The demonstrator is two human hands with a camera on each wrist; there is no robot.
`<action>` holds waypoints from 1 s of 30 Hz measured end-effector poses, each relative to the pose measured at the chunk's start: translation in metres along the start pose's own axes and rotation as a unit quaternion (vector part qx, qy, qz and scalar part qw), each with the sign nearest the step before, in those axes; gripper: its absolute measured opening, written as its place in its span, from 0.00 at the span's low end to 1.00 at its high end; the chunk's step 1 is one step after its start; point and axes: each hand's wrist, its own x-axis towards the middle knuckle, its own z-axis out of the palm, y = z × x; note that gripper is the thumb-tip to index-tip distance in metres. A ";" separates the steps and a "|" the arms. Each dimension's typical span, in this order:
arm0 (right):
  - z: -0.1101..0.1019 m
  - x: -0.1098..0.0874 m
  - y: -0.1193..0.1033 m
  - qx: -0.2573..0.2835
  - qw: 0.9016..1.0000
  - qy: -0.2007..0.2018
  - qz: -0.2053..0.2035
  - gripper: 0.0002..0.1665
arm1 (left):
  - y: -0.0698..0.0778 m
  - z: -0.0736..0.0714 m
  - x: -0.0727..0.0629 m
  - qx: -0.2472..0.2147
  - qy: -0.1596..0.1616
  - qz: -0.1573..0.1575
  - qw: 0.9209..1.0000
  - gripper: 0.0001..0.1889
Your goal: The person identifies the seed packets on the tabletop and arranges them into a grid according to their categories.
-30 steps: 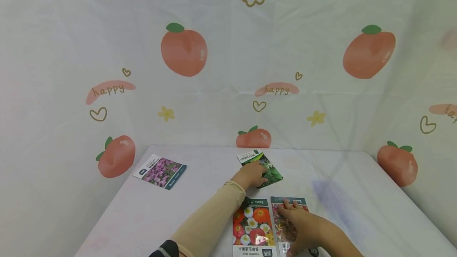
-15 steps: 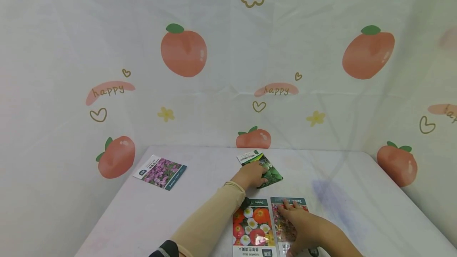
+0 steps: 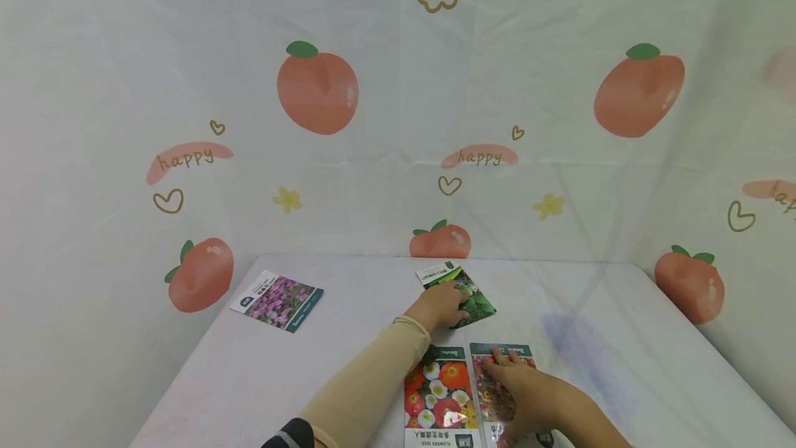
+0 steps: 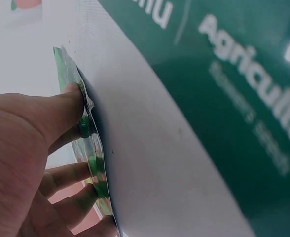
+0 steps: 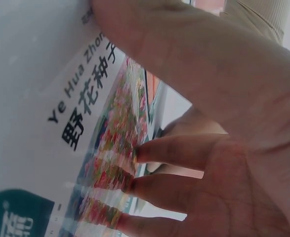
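In the head view my left hand (image 3: 438,304) reaches to the back middle and rests its fingers on a green seed packet (image 3: 477,304), which lies slanted on the table. The left wrist view shows the thumb and spread fingertips touching the face of this packet (image 4: 100,173). My right hand (image 3: 528,393) lies with spread fingers on a seed packet with pink and red flowers (image 3: 491,396), covering part of it. In the right wrist view its fingertips press that packet's picture (image 5: 113,148). Just left of it lies a seed packet with red and white flowers (image 3: 441,393), partly under the left sleeve.
A seed packet with purple flowers (image 3: 280,301) lies at the back left of the white table (image 3: 249,379). A white cloth backdrop (image 3: 398,88) with printed fruit stands behind and at the sides. A bluish stain (image 3: 575,344) marks the tabletop at right.
The left hand and the green packet have shifted very slightly to the right. The right hand and the other packets stay where they were.
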 end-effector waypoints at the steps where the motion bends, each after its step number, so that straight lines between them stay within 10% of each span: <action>1: 0.000 0.000 0.000 0.000 1.000 -0.001 0.000 0.67 | 0.000 0.000 0.001 0.000 0.000 0.001 1.000 0.26; 30: 0.001 0.000 0.001 0.004 1.000 0.005 -0.004 0.67 | 0.010 -0.001 0.006 0.005 -0.002 0.016 1.000 0.26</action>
